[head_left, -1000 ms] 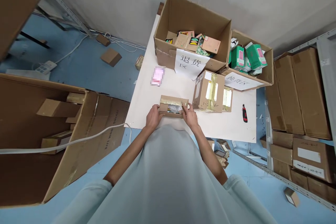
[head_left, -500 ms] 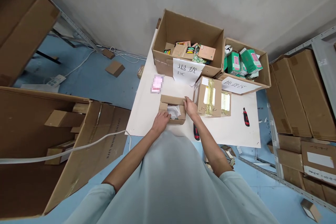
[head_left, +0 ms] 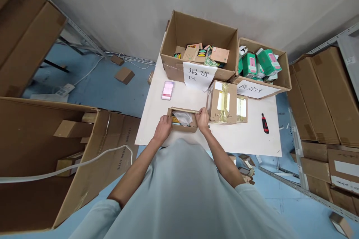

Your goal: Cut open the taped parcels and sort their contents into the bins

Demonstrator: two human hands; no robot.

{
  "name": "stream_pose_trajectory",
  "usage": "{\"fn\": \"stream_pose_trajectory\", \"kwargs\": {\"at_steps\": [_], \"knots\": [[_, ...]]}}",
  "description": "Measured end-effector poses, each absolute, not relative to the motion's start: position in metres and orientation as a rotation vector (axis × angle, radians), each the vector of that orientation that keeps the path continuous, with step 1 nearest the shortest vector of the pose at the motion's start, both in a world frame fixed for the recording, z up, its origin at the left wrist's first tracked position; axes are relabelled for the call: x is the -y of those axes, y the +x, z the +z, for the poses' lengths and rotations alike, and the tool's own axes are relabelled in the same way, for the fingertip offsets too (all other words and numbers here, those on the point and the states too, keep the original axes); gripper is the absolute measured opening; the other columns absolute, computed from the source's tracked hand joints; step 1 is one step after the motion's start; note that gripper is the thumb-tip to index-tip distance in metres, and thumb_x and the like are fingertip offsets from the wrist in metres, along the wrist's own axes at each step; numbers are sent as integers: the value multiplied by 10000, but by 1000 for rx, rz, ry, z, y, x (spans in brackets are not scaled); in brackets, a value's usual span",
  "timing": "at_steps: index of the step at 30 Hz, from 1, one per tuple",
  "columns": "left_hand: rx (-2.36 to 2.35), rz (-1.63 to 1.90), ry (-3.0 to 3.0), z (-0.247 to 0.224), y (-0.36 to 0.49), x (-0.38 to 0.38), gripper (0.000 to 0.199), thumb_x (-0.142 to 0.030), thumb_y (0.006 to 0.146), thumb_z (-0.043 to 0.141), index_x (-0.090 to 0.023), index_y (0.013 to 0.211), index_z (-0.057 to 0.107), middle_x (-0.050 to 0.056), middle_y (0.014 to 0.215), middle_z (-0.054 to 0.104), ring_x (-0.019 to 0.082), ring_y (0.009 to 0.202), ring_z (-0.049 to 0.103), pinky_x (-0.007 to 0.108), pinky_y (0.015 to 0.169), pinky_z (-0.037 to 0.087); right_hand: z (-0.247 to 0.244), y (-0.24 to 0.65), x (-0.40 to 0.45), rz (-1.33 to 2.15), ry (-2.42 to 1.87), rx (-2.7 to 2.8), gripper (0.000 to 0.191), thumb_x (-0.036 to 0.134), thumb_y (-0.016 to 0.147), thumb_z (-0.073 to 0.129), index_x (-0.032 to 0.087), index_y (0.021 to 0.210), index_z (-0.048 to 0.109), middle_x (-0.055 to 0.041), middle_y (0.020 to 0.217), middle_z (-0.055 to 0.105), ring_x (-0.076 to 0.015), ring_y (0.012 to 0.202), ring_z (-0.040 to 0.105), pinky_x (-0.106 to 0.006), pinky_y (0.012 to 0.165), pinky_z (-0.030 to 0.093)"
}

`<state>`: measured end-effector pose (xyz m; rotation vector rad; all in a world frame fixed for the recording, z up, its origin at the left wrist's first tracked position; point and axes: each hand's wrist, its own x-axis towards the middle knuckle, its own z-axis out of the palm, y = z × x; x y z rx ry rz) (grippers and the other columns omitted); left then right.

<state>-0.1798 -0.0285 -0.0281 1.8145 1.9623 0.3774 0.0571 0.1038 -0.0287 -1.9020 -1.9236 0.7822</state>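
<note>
The right hand [head_left: 203, 119] pinches the right end of a small open box [head_left: 183, 129] on the worktop [head_left: 246, 136]; the left hand [head_left: 163, 129] touches the other end, its grip unclear. A crumpled bag [head_left: 183, 118] hides part of what's inside.

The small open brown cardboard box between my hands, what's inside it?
Inside the small open brown cardboard box, crumpled whitish translucent plastic shows, with a yellow-and-dark printed item partly visible to its left. Whatever lies beneath the plastic is covered.
</note>
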Motion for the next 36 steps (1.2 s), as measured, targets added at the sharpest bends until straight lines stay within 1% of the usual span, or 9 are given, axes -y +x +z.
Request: {"fn": "stream_pose_trajectory", "kwargs": {"at_steps": [5,9,14,18,23,27,30,34,36], "knots": [[-1950,474,1777,-30,-169,36,580,-162,916,585,-191,1495,604,229,1724,483,413,1478,591,595,1185,554,-26,63,-106,845,-1891,1709,242,471,1042,688,238,1015,630,-64,1007,736,-243,916,678,-341,915,523],[-1901,378,1917,-26,-169,35,683,-129,894,594,-226,1570,570,192,1825,391,419,1333,641,603,1085,606,-11,60,-105,877,-1695,2211,354,448,1156,576,246,920,746,-78,1073,805,-256,1077,708,-318,941,515],[-1881,262,1977,-29,-173,25,755,-159,886,651,-228,1625,511,214,1827,386,418,1227,651,567,948,651,10,44,-104,710,-1357,2886,400,349,1190,509,177,1094,856,-174,1231,800,-311,1312,607,-382,1060,525],[-1875,254,1943,-30,-175,20,831,-190,894,692,-171,1685,440,263,1813,386,420,1279,641,553,986,650,29,41,-106,593,-1177,3132,456,387,1196,487,134,1165,865,-201,1323,740,-314,1317,596,-399,1093,522],[-1894,27,1918,-15,-175,17,847,-266,956,732,-147,1729,406,234,1840,348,416,1337,619,513,1041,623,49,77,-99,478,-1250,3131,475,384,1206,437,141,1215,845,-186,1335,715,-311,1280,590,-411,1084,517],[-1931,69,1940,-1,-169,11,681,-396,1018,727,-122,1617,552,258,1675,561,434,1330,615,539,1119,556,46,105,-79,438,-1427,3106,374,239,1162,471,136,1257,818,-202,1319,723,-340,1280,558,-442,1086,514],[-1891,153,1976,1,-159,1,654,-347,1005,736,-97,1589,579,266,1536,656,445,1407,585,543,1173,504,38,109,-63,477,-1484,3027,352,274,1156,508,131,1332,777,-206,1336,719,-353,1304,552,-456,1121,519],[-1700,162,2071,-5,-143,-19,863,-181,923,760,-106,1721,440,245,1700,543,402,1513,542,480,1209,472,27,105,-48,605,-1510,2909,406,351,1123,622,163,1475,699,-199,1586,618,-353,1434,540,-463,1191,519],[-1588,117,2122,-9,-138,-32,870,-182,890,800,-158,1704,494,213,1690,570,394,1529,535,469,1204,471,22,104,-43,692,-1560,2863,509,342,1083,696,179,1561,636,-201,1734,499,-354,1541,496,-467,1218,516]]}}
